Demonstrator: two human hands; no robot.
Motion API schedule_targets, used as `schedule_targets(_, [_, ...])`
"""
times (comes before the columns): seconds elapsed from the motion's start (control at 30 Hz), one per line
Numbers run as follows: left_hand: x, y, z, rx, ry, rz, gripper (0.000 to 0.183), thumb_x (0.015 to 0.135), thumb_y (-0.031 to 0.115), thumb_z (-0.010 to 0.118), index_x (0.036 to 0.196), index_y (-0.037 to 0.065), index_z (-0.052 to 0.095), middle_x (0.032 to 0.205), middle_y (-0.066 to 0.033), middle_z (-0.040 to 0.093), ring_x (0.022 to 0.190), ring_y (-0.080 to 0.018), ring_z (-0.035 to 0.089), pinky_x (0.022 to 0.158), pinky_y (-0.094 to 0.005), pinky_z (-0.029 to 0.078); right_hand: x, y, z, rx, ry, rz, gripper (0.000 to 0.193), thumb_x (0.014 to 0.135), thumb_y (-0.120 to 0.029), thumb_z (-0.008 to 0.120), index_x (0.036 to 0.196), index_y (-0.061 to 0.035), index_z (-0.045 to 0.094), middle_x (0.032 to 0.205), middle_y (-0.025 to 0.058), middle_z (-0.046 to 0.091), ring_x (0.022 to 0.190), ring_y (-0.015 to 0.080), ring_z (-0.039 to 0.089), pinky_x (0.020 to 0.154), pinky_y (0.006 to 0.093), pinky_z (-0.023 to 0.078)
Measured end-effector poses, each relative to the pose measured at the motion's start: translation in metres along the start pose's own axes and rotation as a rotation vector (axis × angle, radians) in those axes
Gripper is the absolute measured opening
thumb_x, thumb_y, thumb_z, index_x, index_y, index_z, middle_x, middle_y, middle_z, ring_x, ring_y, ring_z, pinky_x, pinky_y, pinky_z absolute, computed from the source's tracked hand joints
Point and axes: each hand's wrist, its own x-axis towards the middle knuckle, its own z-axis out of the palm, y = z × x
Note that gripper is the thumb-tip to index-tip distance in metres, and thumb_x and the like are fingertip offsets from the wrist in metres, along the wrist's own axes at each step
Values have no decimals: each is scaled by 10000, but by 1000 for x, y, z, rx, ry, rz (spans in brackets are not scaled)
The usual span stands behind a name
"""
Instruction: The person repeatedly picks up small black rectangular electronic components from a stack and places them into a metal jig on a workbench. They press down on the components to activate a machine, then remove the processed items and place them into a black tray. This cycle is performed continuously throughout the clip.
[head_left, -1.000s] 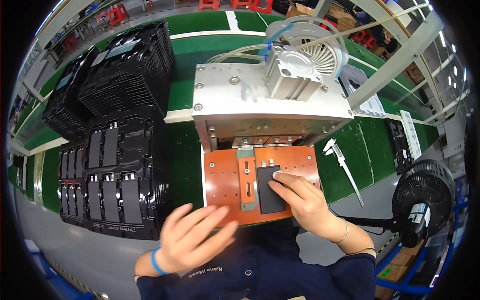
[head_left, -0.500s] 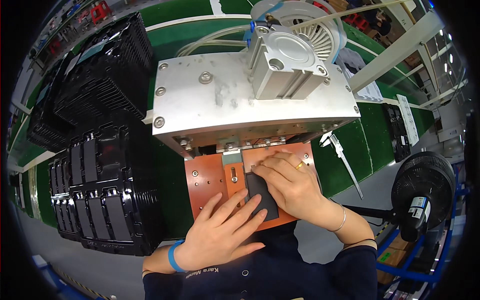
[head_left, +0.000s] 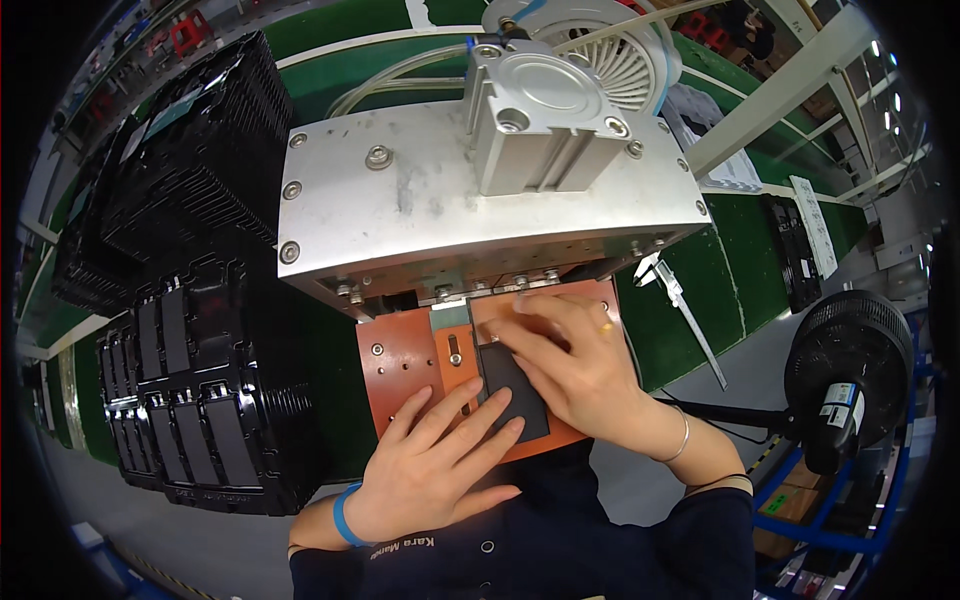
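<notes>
**Now: seating the dark panel on the press plate**

Here both hands lie flat, neither grip closed; the right hand presses the dark panel onto the orange fixture plate; the left hand steadies its 7 o'clock edge; judging by this, alignment is under way; next calls for squaring the panel under the press head at 12 o'clock.

Green bench bears press, trays

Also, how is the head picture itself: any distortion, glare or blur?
Head view: strong fisheye, so the metal plate edges bend and the corners go black; soft glare on the cylinder; both hands and the dark part look sharp.
</notes>
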Motion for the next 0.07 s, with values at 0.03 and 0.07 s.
schedule_targets(0.03, [0, -1, -1, -7, -5, -7, 556, 832, 523, 668, 1254, 162, 633, 1392, -70, 538, 1306, -261, 476, 1077, -477, 319, -4, 0, -2, 14, 32, 26, 391, 731, -57, 701, 1121, -96, 690, 1199, 95, 567, 1118, 283, 505, 854, 374, 480])
schedule_targets(0.07, [0, -1, -1, -3, -5, -5, 556, 832, 523, 668, 1254, 162, 633, 1392, -70, 538, 1306, -261, 476, 1077, -477, 319, -4, 1, -2, 14, 36, 24, 391, 731, -57, 701, 1121, -96, 690, 1199, 95, 567, 1118, 283, 505, 854, 374, 480])
